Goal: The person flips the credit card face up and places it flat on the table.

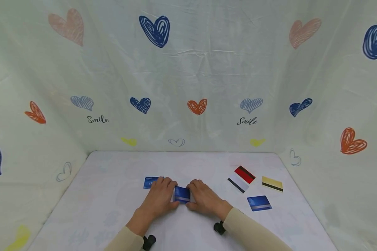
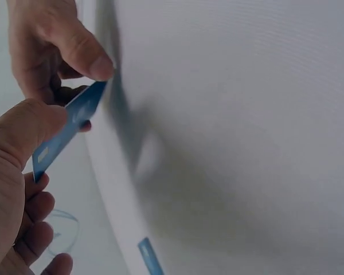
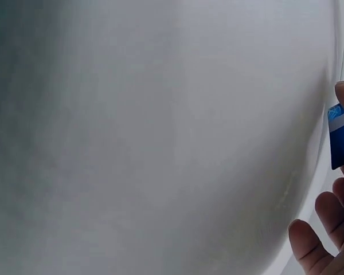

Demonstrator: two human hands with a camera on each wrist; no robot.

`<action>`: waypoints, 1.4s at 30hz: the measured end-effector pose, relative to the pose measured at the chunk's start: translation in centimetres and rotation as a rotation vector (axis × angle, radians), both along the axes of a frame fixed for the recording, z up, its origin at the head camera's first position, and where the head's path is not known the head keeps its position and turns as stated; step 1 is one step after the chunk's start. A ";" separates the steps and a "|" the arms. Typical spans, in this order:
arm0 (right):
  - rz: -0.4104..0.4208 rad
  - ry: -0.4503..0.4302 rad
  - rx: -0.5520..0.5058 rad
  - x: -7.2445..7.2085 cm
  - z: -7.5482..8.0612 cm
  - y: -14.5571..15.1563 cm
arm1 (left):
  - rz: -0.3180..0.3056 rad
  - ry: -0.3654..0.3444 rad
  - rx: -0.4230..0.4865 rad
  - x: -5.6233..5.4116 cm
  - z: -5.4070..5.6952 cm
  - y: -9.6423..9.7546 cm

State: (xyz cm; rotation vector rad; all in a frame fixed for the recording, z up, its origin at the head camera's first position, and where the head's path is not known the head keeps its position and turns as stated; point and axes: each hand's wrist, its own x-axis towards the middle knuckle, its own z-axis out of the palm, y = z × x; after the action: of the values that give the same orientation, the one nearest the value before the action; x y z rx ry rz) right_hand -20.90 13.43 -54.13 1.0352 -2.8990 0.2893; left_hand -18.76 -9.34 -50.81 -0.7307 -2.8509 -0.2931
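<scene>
Between both hands a blue plastic card [image 1: 182,194] with a pale stripe is held over the middle of the white table. My left hand [image 1: 159,196] pinches its left end, the thumb lying on the face in the left wrist view. At the opposite end my right hand [image 1: 205,198] pinches the card between thumb and fingers. The right wrist view catches only a corner of the card [image 3: 342,140], with the right hand's other fingers spread below it. Just behind the left hand lies another blue card [image 1: 149,182], partly covered by that hand.
On the right side of the table [image 1: 122,223] lie a red card [image 1: 245,175], a white card with a dark stripe [image 1: 239,183], a yellow card [image 1: 272,183] and a blue card [image 1: 259,203]. A heart-printed cloth [image 1: 220,80] hangs behind and along both sides.
</scene>
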 end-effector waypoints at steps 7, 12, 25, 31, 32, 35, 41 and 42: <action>0.031 0.000 -0.017 0.2 0.4 -0.4 | -0.049 -0.002 0.015 0.4 1.5 0.6; 0.047 0.022 -0.047 0.2 0.3 -0.5 | -0.071 -0.026 0.051 0.7 2.5 0.9; 0.049 -0.012 -0.203 0.6 0.2 -0.6 | -0.086 0.015 0.041 0.5 1.6 0.5; 0.048 -0.027 -0.239 0.9 0.4 -0.9 | -0.072 -0.024 0.028 0.4 1.2 0.4; 0.052 -0.025 -0.242 0.9 0.4 -0.9 | -0.074 -0.024 0.027 0.4 1.1 0.4; 0.061 -0.018 -0.250 0.9 0.3 -0.9 | -0.082 -0.021 0.026 0.4 1.1 0.4; 0.051 -0.013 -0.254 1.0 0.5 -0.9 | -0.080 -0.027 0.042 0.4 0.9 0.4; 0.046 -0.009 -0.253 1.0 0.6 -0.9 | -0.073 -0.028 0.041 0.4 0.9 0.4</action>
State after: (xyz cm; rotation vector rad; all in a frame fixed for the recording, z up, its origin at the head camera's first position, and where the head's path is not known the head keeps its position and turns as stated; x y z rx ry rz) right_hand -19.87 12.52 -53.51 1.0594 -2.7541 0.6455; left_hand -18.32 -8.93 -49.90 -0.8299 -2.8398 -0.3743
